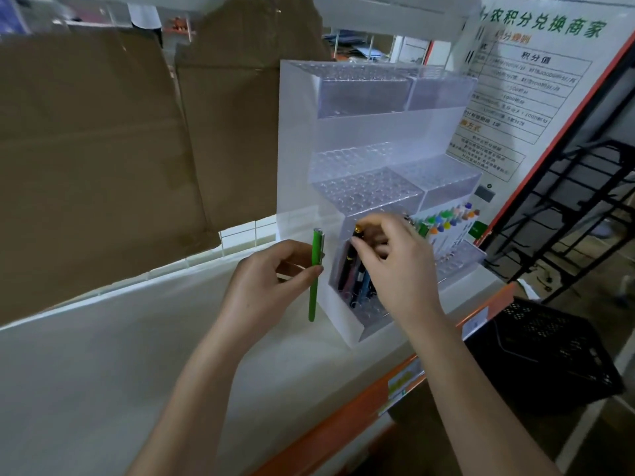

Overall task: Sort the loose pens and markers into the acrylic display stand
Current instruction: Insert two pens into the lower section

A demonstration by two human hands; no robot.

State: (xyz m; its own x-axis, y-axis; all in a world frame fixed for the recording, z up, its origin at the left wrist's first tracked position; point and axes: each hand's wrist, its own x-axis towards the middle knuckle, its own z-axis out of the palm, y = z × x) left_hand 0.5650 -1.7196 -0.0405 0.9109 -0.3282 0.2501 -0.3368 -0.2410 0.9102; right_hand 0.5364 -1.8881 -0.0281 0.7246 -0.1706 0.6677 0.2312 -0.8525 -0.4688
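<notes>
Clear acrylic forms the tiered display stand (360, 139), which sits on a white shelf surface (103, 355) edged in orange. In the head view, the stand's upper tiers show rows of round holes with nothing in them. The lower left compartment holds several dark and blue pens (357, 280), leaning slightly. The lower right section holds markers with coloured caps (446, 221), standing upright in a tight group.

The left hand (268, 286) grips a green pen (315, 276) between thumb and curled fingers. The pen stands nearly upright, its clip end up, just beside the left wall of the stand and apart from the compartments.

The right hand (402, 266) reaches over the lower left compartment. Its fingertips pinch a black pen with a gold tip (354, 245) at the upper end; the pen's lower part sits among the other pens in that compartment.

Brown cardboard (103, 149) covers the wall behind the shelf. A printed notice with green and black characters (525, 97) stands to the right of the stand. A black perforated crate (549, 352) sits lower right, beyond the shelf edge, near a black wire rack (584, 201).
</notes>
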